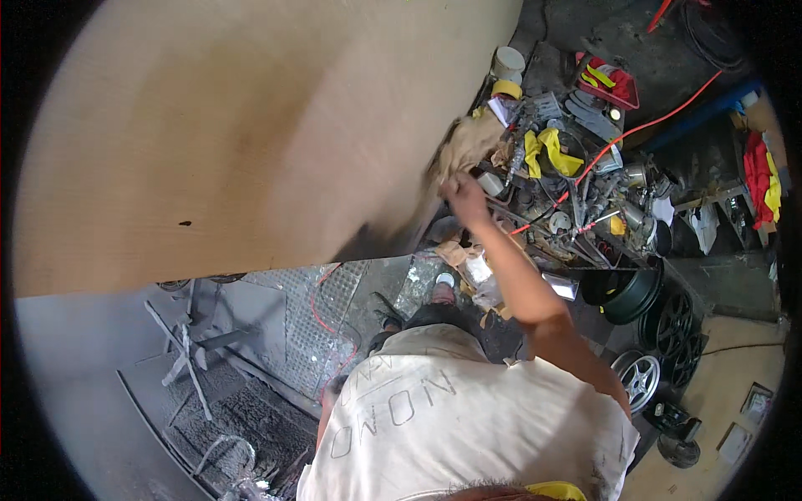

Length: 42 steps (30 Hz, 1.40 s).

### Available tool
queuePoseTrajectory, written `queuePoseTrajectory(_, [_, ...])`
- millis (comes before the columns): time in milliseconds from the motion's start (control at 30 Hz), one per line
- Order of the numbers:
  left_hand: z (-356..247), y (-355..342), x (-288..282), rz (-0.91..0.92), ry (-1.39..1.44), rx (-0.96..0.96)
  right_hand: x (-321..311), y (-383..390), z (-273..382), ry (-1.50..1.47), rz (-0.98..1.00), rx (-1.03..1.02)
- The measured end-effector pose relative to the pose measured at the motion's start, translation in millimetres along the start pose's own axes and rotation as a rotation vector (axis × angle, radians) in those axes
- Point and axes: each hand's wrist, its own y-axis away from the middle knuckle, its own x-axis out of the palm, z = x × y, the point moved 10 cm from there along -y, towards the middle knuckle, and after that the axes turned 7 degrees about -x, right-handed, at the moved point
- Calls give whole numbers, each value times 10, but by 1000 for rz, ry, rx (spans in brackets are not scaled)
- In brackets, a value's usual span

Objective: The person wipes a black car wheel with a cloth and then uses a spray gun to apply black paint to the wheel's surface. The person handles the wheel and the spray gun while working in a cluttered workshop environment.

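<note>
- Cluttered workbench, two o'clock: yellow cloths amid dark clutter; a red tray of packets further out; an orange-red hose crossing over; crumpled brown sheet along its one-o'clock edge.
- Floor, between six and eight o'clock: patterned metal plate, with red hose lying across.

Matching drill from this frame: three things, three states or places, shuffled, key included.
1. Right hand
2. Wheel nearest the person
3. Reddish tray at upper right

A. Silver, with spokes
B. Holding red and yellow pieces
C. At a crumpled brown sheet

Pairs: 1-C; 2-A; 3-B
</note>
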Motion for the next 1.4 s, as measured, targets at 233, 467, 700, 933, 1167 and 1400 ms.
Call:
queuePoseTrajectory(233, [-1948,723,955,440,449,294,565,1613,1729,-470,517,-351])
queuePoseTrajectory(467, [-2598,911,1264,514,85,423,942,1238,285,-556,611,263])
queuePoseTrajectory(700, [-413,97,128,75,-241,175,-1542,-891,-1706,-5,-866,422])
queuePoseTrajectory(933, [351,488,-261,-89,-374,-197,-1211,-1641,-2483,505,4,629])
queuePoseTrajectory(1167, [115,246,-193,-65,-379,-199,-1362,-1830,-3014,782,55,485])
queuePoseTrajectory(1400, [55,196,-190,-68,-393,-197,-1422,-1118,-1690,279,-608,446])
